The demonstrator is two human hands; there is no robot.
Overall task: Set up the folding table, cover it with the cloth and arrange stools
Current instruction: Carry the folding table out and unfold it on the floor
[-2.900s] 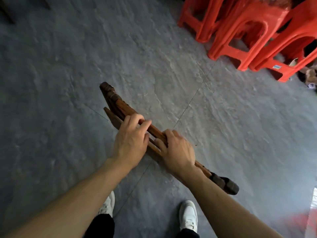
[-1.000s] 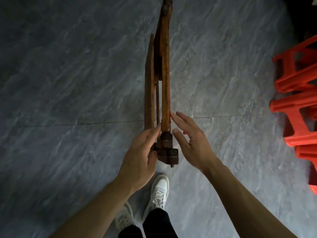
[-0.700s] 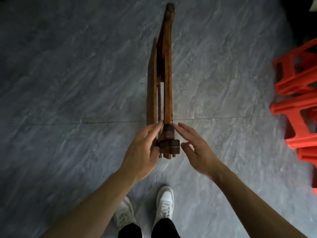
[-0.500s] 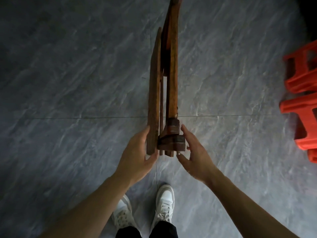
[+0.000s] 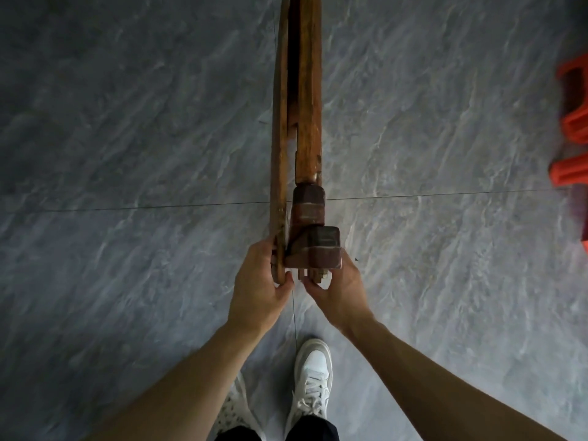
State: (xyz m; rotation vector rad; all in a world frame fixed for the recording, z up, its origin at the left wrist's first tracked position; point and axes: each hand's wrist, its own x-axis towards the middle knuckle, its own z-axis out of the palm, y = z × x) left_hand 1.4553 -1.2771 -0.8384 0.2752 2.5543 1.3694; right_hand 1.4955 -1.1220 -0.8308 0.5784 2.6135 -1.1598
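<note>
The folding table (image 5: 297, 128) stands on edge on the floor (image 5: 127, 154), unopened (stools (image 5: 572, 122) wait at right). The left hand (image 5: 259, 286) grips its outer board, the right hand (image 5: 337, 286) the leg block. Next, I'd judge: pull the halves apart.

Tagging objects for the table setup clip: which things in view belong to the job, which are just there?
Part of the job:
- folded wooden table, on edge, still closed
- left hand gripping the left board's end
- right hand gripping the leg end at the dark block
- red plastic stools, at the right edge, for later

Just there:
- grey tiled floor
- white shoes
</note>
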